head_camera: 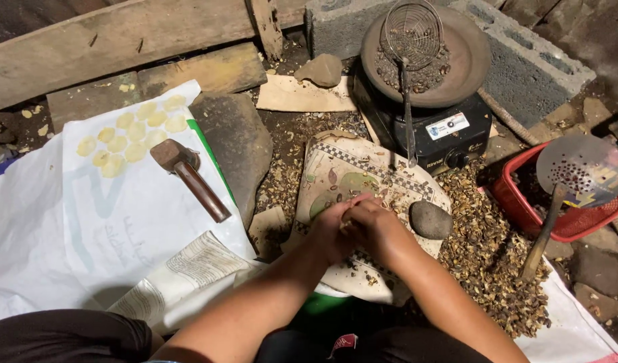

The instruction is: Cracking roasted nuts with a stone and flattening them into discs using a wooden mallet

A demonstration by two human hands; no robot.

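Brown, papery husk litter point(487, 255) covers the floor around a person seated low, seen from their own head looking down. Both hands meet at the centre of the view, over a worn printed sack point(363, 168) spread on the ground. The left hand point(332, 232) and the right hand point(376, 225) press together, fingers curled in and pinched on a small seed or nut between them; the thing itself is almost wholly hidden, so its exact kind cannot be told. Judging by its size and the shells about, it is light, hard-shelled and brittle, best held at its edges with the fingertips, and apt to slip or crack.

Just beside the right hand, at three o'clock, lies a smooth grey stone point(430, 220).

At twelve o'clock a shallow clay pan point(470, 60) sits on a black gas stove point(430, 128); it holds dark roasted seeds and a wire skimmer basket point(411, 30) with a long handle. At three o'clock a red plastic basket point(524, 208) holds dark seeds, with a perforated metal ladle point(581, 165) resting across it.

At ten o'clock a wooden mallet point(188, 171) lies on a white sack point(121, 222), next to a cluster of pale yellow flattened discs point(131, 134). A flat dark stone slab point(238, 144) lies between the two sacks.
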